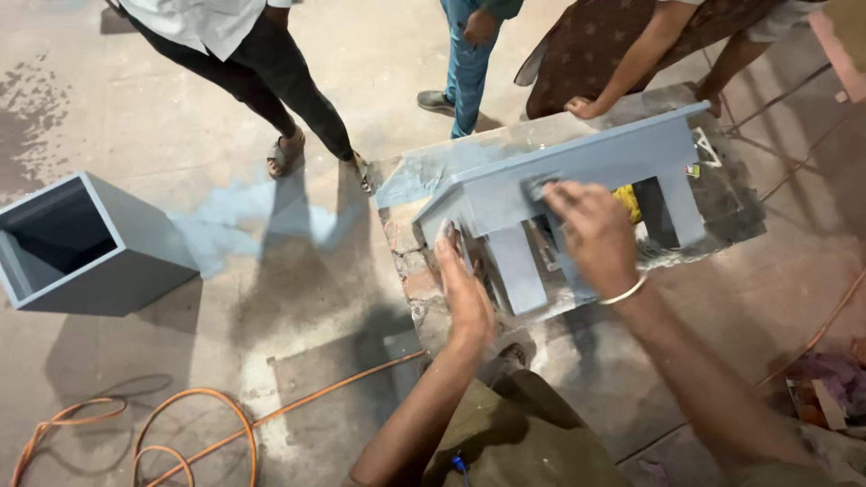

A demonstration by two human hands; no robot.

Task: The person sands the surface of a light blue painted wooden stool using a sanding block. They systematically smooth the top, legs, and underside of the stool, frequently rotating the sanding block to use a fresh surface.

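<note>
Grey paint covers a small stool (577,167) lying tipped on a rough brick-and-mortar block (410,243), its legs pointing toward the camera. Right hand (591,230) presses a small dark pad (541,187), pinched under the fingertips, against the stool's side rail. Left hand (462,284) is flat and open, fingers straight, resting against the stool's near end by a leg. A yellow scrap (629,203) shows between the legs. Across the block another person's hand (582,107) rests on the far edge, and other people's legs stand beyond. On the concrete floor (180,117) to the left sits an open grey box (86,248), well apart, with an orange cable (207,419) coiled nearer the camera
</note>
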